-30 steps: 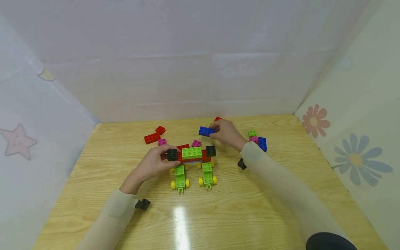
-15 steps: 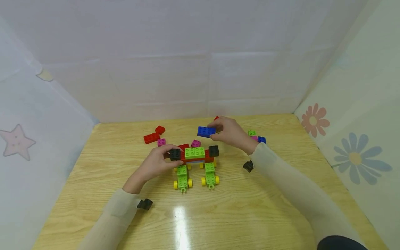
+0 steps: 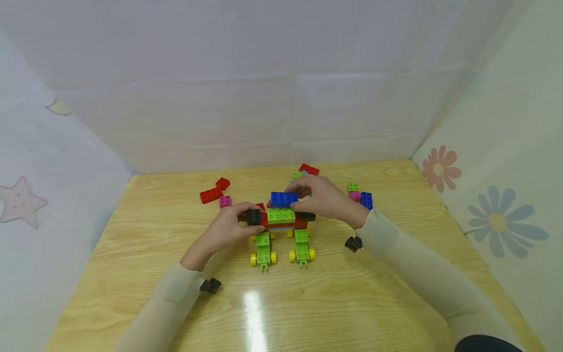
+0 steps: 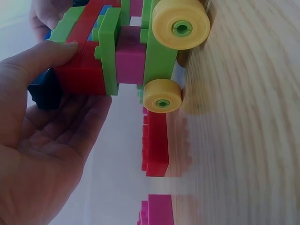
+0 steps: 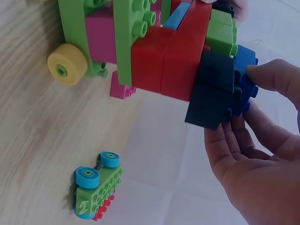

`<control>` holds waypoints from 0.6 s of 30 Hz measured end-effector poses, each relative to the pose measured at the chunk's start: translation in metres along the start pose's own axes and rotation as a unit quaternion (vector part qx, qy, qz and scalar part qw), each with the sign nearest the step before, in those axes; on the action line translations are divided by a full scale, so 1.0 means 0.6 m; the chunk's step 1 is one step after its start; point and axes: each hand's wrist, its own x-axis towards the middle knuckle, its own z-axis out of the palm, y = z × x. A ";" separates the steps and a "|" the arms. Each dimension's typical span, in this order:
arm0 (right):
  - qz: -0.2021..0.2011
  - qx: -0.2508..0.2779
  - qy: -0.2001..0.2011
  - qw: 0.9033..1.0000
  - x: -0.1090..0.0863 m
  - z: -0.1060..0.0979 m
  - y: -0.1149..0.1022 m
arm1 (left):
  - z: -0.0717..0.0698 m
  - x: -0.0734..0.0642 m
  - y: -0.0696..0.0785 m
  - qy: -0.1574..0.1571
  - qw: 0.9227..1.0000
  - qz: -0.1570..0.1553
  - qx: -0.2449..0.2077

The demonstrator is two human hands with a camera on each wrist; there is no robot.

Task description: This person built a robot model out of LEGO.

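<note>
Now my right hand [image 3: 324,196], pinching the blue brick [image 3: 283,199], has come above the wheeled model [image 3: 281,216] my left hand [image 3: 226,229] grips, seemingly near joining.

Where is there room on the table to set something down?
Widest is the near part of the table, between the sleeves, in front of the green wheeled pieces. Another lies left of the left hand. It's crowded around the right hand and blue brick, with loose bricks beyond.

Creased pale wall [image 3: 211,122] behind the far edge of the wooden worktop [image 3: 334,298]; printed flowers [image 3: 498,222] past the right edge, star [image 3: 21,202] past the left; glare [image 3: 254,318] toward the front.
</note>
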 end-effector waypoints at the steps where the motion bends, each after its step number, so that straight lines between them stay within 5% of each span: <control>1: -0.003 0.000 -0.002 1.000 -0.001 0.001 0.000 | 0.001 0.001 0.001 0.000 1.000 -0.001 0.000; 18: -0.041 0.019 -0.023 0.999 -0.009 0.009 0.017 | 0.008 0.007 0.005 0.008 1.000 -0.014 -0.005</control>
